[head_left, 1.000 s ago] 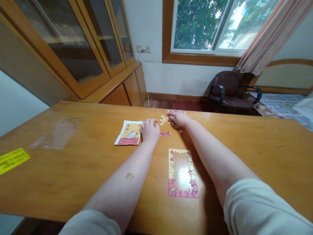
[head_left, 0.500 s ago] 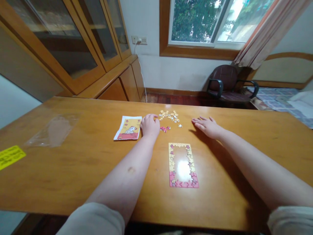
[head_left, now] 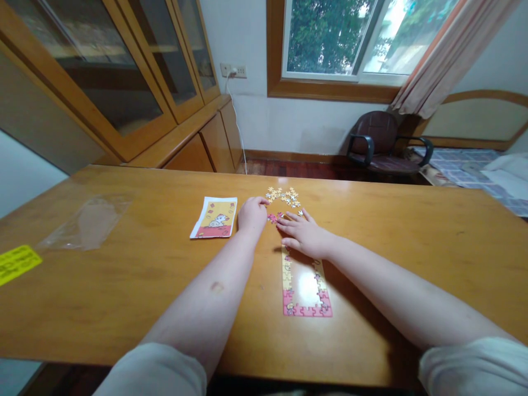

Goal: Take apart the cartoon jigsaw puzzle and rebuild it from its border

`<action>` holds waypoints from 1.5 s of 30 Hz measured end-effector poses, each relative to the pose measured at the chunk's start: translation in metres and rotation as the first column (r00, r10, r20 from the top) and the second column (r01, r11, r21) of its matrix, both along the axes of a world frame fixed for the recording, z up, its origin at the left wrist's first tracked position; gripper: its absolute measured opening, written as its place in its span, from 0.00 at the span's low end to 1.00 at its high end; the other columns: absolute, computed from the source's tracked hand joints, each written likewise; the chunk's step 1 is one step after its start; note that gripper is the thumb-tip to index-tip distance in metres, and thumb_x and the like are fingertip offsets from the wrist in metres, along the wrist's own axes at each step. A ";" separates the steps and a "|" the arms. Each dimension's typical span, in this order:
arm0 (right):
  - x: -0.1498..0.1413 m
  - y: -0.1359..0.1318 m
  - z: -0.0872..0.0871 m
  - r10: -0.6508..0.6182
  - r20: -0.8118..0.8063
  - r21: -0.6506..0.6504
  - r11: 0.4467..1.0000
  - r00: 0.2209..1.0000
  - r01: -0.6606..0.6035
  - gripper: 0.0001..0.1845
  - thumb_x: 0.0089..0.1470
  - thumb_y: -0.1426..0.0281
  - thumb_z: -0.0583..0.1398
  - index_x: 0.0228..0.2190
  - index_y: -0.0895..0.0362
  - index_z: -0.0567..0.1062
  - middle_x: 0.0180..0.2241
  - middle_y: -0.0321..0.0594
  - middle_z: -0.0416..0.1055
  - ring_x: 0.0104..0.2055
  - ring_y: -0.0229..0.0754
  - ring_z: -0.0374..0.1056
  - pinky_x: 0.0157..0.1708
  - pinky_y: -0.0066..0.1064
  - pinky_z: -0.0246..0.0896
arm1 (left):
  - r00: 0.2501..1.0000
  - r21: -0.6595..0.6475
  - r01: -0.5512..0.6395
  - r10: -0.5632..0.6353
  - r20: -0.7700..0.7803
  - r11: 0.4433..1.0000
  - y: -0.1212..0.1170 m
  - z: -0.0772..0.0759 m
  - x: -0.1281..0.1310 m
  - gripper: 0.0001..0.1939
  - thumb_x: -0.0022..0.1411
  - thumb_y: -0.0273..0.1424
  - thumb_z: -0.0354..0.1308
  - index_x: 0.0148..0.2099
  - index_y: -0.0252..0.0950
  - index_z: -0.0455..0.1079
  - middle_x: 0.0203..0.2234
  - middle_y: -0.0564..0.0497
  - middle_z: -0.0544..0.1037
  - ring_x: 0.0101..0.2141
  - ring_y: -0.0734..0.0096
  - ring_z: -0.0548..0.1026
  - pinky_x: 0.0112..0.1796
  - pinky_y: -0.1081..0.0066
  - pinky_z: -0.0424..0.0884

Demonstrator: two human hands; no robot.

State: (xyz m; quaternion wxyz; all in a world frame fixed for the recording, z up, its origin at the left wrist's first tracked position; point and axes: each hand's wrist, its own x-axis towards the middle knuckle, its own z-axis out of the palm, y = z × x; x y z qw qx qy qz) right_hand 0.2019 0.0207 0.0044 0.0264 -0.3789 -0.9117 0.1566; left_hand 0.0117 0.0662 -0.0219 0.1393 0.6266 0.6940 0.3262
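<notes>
My left hand rests on the table beside the loose puzzle pieces, its fingers loosely bent and apart. My right hand lies flat with fingers spread, its tips at the pink puzzle pieces. Under that hand, the top of a puzzle border is partly hidden. This border is joined into a yellow and pink frame with a bare middle. Beyond both hands is a cluster of yellow puzzle pieces. To the left of my left hand is a picture sheet showing a white duck-like figure.
A clear plastic bag and a yellow label lie on the left of the wooden table. A glass-door cabinet stands behind at the left. An office chair is past the far edge.
My right hand has moved left from the bare table to the pink pieces, now covering the top of the puzzle border. My left hand has barely shifted.
</notes>
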 end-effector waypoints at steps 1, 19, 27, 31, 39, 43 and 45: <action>-0.002 0.005 0.000 0.001 -0.028 -0.008 1.000 1.000 -0.001 0.28 0.64 0.54 0.47 0.60 0.50 0.65 0.66 0.43 0.53 0.69 0.54 0.42 0.65 0.59 0.27 | 1.000 0.005 0.008 -0.008 -0.003 1.000 0.000 0.000 0.000 0.17 0.58 0.23 0.48 0.37 0.41 0.77 0.39 0.51 0.79 0.43 0.64 0.75 0.46 0.67 0.69; 0.050 0.046 -0.006 -0.106 0.000 0.103 0.989 0.994 0.105 0.20 0.62 0.60 0.53 0.51 0.51 0.74 0.58 0.43 0.67 0.60 0.49 0.62 0.61 0.54 0.46 | 0.847 -0.105 0.469 -0.480 -0.229 0.877 -0.002 0.002 0.013 0.19 0.56 0.24 0.49 0.39 0.44 0.80 0.40 0.54 0.81 0.46 0.64 0.73 0.52 0.65 0.65; 0.045 0.051 -0.018 -0.231 -0.064 0.240 0.941 0.971 0.240 0.26 0.62 0.56 0.54 0.57 0.52 0.68 0.63 0.46 0.58 0.64 0.53 0.54 0.63 0.55 0.41 | 0.903 -0.068 0.352 -0.357 -0.239 0.934 -0.006 0.007 0.014 0.14 0.56 0.25 0.50 0.33 0.43 0.78 0.36 0.52 0.80 0.43 0.62 0.73 0.49 0.63 0.65; 0.042 0.054 -0.024 -0.290 0.000 0.231 0.931 0.957 0.282 0.29 0.61 0.51 0.52 0.59 0.48 0.66 0.67 0.46 0.49 0.68 0.61 0.43 0.62 0.62 0.35 | 0.962 -0.008 0.130 -0.128 -0.242 0.992 -0.007 0.006 0.012 0.15 0.58 0.25 0.51 0.42 0.42 0.76 0.43 0.49 0.78 0.48 0.57 0.71 0.51 0.60 0.64; 0.036 0.057 -0.023 -0.369 -0.043 0.292 0.884 0.928 0.365 0.32 0.61 0.49 0.50 0.61 0.49 0.64 0.67 0.45 0.50 0.68 0.61 0.42 0.63 0.62 0.32 | 0.969 -0.013 -0.092 0.087 -0.230 0.996 -0.007 0.005 0.012 0.19 0.58 0.28 0.52 0.52 0.41 0.71 0.53 0.45 0.72 0.54 0.51 0.65 0.56 0.55 0.59; 0.026 0.060 -0.026 -0.381 -0.002 0.238 0.898 0.925 0.370 0.31 0.60 0.47 0.49 0.61 0.43 0.62 0.68 0.43 0.44 0.69 0.64 0.37 0.61 0.65 0.30 | 0.956 -0.045 -0.077 0.061 -0.286 0.996 -0.007 0.001 0.014 0.24 0.59 0.31 0.52 0.58 0.40 0.67 0.59 0.41 0.66 0.60 0.47 0.59 0.59 0.50 0.53; 0.028 0.061 -0.025 -0.367 -0.008 0.224 0.906 0.930 0.359 0.29 0.61 0.47 0.48 0.58 0.43 0.68 0.68 0.42 0.47 0.68 0.64 0.39 0.61 0.66 0.30 | 0.952 -0.076 -0.082 0.055 -0.302 0.994 -0.006 0.000 0.015 0.27 0.60 0.33 0.51 0.62 0.40 0.65 0.62 0.41 0.62 0.62 0.46 0.56 0.60 0.48 0.50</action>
